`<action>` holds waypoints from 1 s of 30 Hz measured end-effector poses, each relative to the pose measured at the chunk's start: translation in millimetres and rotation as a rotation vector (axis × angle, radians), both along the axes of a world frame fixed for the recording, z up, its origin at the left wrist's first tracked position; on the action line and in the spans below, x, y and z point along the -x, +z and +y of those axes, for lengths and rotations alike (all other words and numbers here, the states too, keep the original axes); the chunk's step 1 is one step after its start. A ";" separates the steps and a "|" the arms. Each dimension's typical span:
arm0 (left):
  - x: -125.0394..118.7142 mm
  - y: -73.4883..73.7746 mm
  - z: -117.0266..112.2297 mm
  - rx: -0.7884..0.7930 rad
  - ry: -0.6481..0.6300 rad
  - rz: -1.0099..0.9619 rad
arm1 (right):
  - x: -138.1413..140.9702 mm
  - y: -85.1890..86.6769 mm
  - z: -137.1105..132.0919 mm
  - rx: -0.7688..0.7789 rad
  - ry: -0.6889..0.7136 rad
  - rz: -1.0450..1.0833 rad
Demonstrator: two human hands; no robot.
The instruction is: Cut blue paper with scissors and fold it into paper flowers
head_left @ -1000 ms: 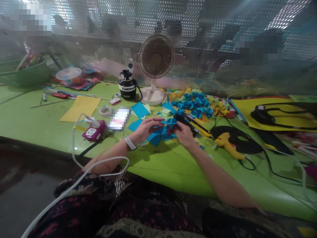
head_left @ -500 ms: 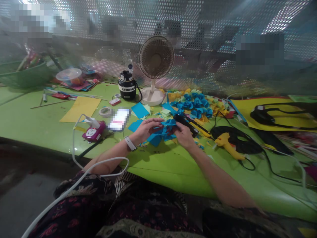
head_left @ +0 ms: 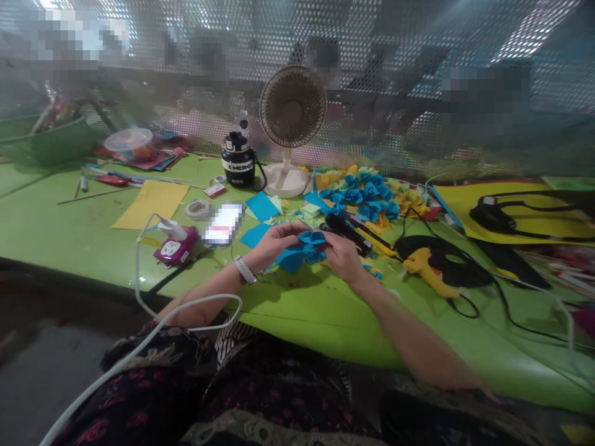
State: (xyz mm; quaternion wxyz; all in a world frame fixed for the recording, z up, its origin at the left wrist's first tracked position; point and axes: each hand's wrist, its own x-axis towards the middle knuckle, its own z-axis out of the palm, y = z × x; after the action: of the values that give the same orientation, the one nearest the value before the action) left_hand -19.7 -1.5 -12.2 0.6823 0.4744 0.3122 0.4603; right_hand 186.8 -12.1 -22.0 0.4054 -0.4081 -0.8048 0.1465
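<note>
The folded blue paper (head_left: 309,248) is partly hidden between the left hand (head_left: 279,243) and right hand (head_left: 343,257), and the phone's screen (head_left: 223,224) is pixelated beyond reading.

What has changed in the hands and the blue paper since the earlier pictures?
The left hand and right hand have moved slightly closer, and the blue folded paper between them sits a little lower and further left. The fan and yellow glue gun stayed put.

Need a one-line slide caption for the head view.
Left hand and right hand hold blue paper over a green table, near a yellow glue gun and a fan.
</note>
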 end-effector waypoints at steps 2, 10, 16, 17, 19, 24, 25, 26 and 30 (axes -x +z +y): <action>0.4 -0.5 -0.1 -0.019 -0.017 0.015 | -1.2 0.7 0.8 -0.006 0.000 -0.023; 3.9 -2.8 4.3 0.002 -0.049 -0.019 | -7.1 6.3 3.6 0.027 0.028 -0.113; 4.4 -3.9 6.9 -0.019 -0.085 0.052 | -3.8 8.1 3.5 0.081 0.030 -0.058; 4.2 -3.9 7.0 -0.031 -0.084 0.066 | -2.8 9.0 3.2 0.098 0.030 -0.041; 3.2 -4.0 6.7 -0.075 -0.068 0.105 | -0.9 11.1 2.0 0.155 0.018 -0.021; -0.3 -5.6 4.2 -0.227 0.027 0.260 | 2.5 13.9 -1.6 0.332 0.002 0.039; -0.6 -5.9 3.9 -0.229 0.028 0.268 | 2.7 14.0 -1.9 0.357 0.011 0.055; -0.6 -6.3 3.8 -0.220 0.022 0.266 | 2.8 14.0 -1.8 0.377 0.022 0.069; 2.4 -7.3 7.2 -0.134 -0.036 0.217 | 2.6 14.5 1.3 0.499 0.097 0.187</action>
State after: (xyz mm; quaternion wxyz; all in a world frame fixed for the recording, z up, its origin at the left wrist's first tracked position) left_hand -22.1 5.7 -19.5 0.6195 0.5716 0.3440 0.4138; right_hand 184.2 -10.8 -7.5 0.3574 -0.4410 -0.7213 0.3968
